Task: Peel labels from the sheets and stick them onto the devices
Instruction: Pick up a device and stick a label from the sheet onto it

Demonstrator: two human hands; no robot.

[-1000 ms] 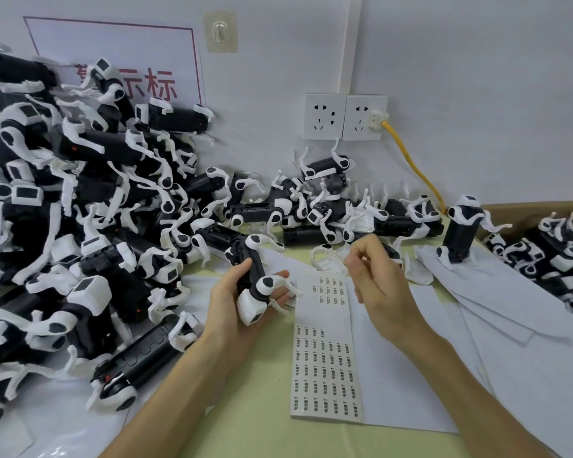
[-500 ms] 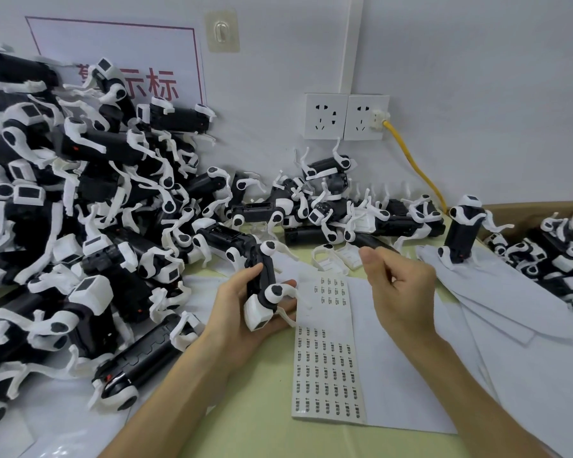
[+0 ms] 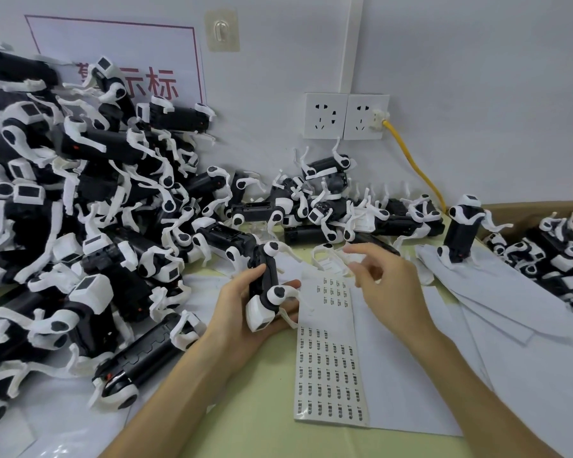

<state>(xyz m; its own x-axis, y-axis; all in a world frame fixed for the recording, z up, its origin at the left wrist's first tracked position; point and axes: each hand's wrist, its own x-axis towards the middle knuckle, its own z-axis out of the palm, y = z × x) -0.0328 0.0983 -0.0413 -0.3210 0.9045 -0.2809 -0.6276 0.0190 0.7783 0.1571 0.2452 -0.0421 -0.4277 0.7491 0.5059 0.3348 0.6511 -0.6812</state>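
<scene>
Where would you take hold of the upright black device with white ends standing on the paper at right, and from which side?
Probably round the black middle of the upright black device, coming from the near left: it stands on end, thin white straps stick out rightward, and a brown cardboard box crowds that side.

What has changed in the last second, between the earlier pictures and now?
The right hand drew slightly rightward, then opened its pinched fingers toward the device; whether it carries anything is unclear. The left hand kept its grip on the device, shifting it slightly rightward. The label sheet and the device pile stayed put.
</scene>
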